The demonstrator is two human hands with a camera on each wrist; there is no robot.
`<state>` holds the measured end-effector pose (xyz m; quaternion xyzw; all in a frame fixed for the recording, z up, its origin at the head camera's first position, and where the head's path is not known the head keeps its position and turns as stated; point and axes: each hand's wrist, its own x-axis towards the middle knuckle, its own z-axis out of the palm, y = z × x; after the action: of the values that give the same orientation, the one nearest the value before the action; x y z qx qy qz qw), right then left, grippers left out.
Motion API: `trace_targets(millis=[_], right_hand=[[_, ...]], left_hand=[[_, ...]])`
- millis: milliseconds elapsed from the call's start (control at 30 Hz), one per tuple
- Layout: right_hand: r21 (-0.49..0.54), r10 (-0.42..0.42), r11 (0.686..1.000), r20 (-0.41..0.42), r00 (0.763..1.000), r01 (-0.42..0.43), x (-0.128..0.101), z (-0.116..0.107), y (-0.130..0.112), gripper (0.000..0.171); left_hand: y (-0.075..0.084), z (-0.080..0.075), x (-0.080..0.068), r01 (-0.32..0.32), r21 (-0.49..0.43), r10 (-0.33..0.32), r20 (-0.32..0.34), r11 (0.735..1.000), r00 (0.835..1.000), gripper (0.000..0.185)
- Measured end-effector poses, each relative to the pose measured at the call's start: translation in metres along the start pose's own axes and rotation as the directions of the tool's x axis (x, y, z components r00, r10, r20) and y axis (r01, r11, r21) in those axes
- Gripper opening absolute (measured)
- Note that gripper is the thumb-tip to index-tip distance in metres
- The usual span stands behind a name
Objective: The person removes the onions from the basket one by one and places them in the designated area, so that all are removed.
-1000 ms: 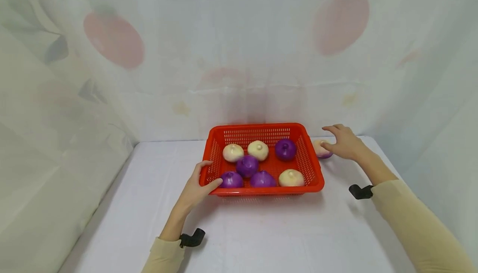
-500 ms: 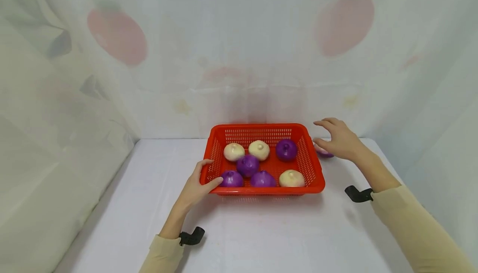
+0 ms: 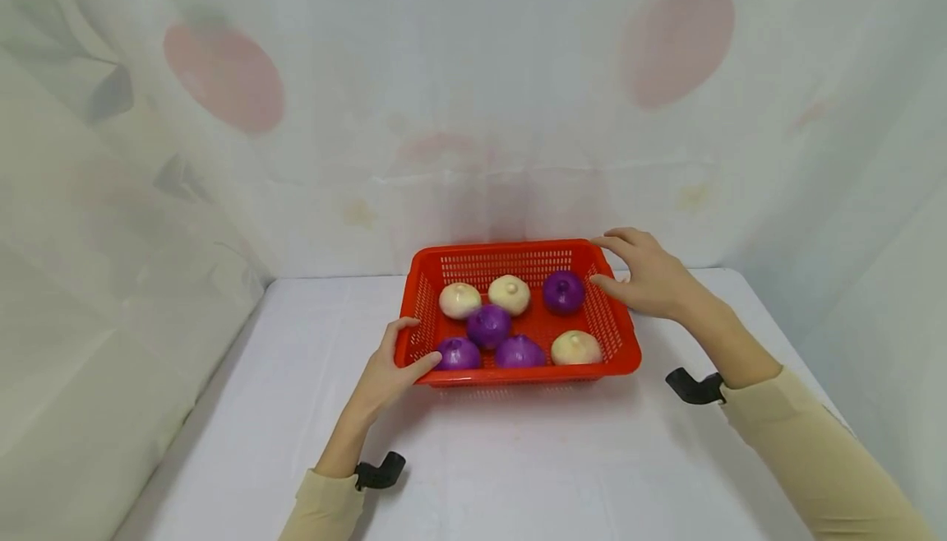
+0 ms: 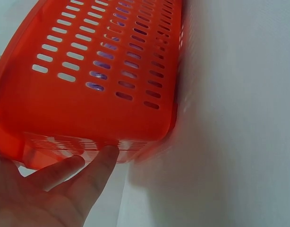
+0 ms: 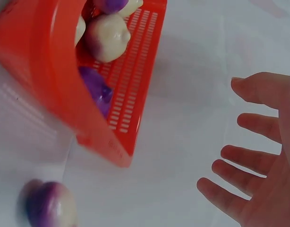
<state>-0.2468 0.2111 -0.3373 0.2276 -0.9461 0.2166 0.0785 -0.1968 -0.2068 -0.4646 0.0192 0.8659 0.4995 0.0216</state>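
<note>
A red plastic basket (image 3: pixel 488 376) with slotted walls stands on the table, holding several onion-shaped vegetables. Some are purple, such as the one (image 3: pixel 565 292) at the back right; others are whitish, such as the one (image 3: pixel 577 349) at the front right. My left hand (image 3: pixel 388 370) grips the basket's front left corner, thumb over the rim and fingers along the outer wall (image 4: pixel 83 179). Above the back right corner is my right hand (image 3: pixel 651 278), fingers spread and holding nothing; a gap to the basket shows in the right wrist view.
A loose white-and-purple vegetable (image 5: pixel 53 205) lies outside the basket, near its right side; in the head view the right hand hides it. White cloth covers the table (image 3: pixel 518 467), and a printed curtain (image 3: pixel 473 97) hangs close behind the basket.
My right hand has moved left, from over the loose vegetable to the basket's back right corner, with its fingers still spread. My left hand keeps its grip on the corner.
</note>
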Motion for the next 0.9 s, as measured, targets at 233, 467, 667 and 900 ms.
trace_targets(millis=[233, 467, 667, 900], right_hand=[[0.031, -0.025, 0.999, 0.021, 0.999, 0.025, 0.001, 0.007, -0.016, 0.058], [0.055, -0.033, 0.998, 0.056, 0.998, 0.03, 0.003, 0.015, -0.028, 0.058], [0.056, -0.096, 0.994, 0.059, 0.994, 0.093, 0.006, 0.022, -0.035, 0.056], [0.053, -0.114, 0.993, 0.102, 0.988, 0.109, 0.007, 0.03, -0.043, 0.055]], left_hand=[[0.001, 0.001, 0.0, -0.006, -0.014, 0.006, -0.004, 1.0, 1.0, 0.073], [0.0, 0.0, 0.001, -0.009, -0.027, 0.009, -0.003, 1.0, 1.0, 0.072], [0.0, 0.0, 0.001, -0.003, -0.031, 0.003, 0.004, 1.0, 1.0, 0.072], [0.0, 0.001, 0.001, -0.002, -0.039, 0.002, 0.005, 0.999, 1.0, 0.071]])
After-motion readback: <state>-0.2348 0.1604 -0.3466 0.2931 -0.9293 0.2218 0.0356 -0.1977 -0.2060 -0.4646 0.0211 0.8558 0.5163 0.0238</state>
